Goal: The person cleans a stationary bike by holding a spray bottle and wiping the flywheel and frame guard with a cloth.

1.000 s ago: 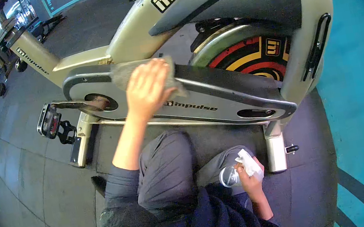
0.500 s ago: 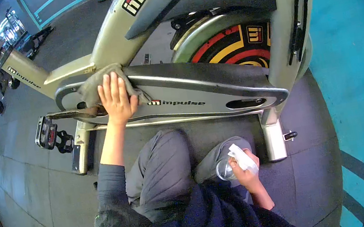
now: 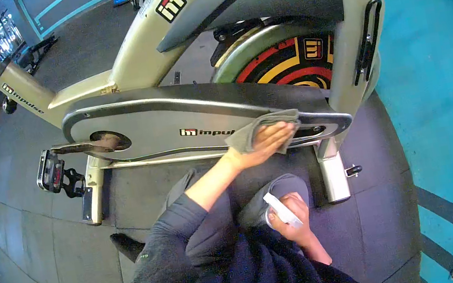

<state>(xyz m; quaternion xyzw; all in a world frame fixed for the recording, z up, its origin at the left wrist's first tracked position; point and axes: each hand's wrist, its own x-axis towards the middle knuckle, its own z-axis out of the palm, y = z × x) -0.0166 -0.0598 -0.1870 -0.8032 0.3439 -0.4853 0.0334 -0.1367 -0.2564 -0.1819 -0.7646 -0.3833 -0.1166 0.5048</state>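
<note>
My left hand [image 3: 263,146] presses a folded grey cloth [image 3: 245,136] against the chain guard [image 3: 151,123] of an exercise bike, near the guard's right end. The cloth covers the last letters of the "impulse" name. My fingers lie along the cloth and point right. Low in front of my right knee, my right hand [image 3: 296,219] is wrapped round a spray bottle with a white trigger head [image 3: 281,209]. Most of the bottle's clear body is hidden by the hand.
A crank and pedal [image 3: 52,173] stick out at the left of the guard. The flywheel [image 3: 285,62] shows behind it, with red and yellow rings. A rear foot [image 3: 336,180] stands on dark floor tiles, beside a blue floor area [image 3: 437,76].
My left hand has slid the cloth rightward along the guard, from its left end by the crank to near its right end. The spray bottle in my right hand has turned and shifted slightly left.
</note>
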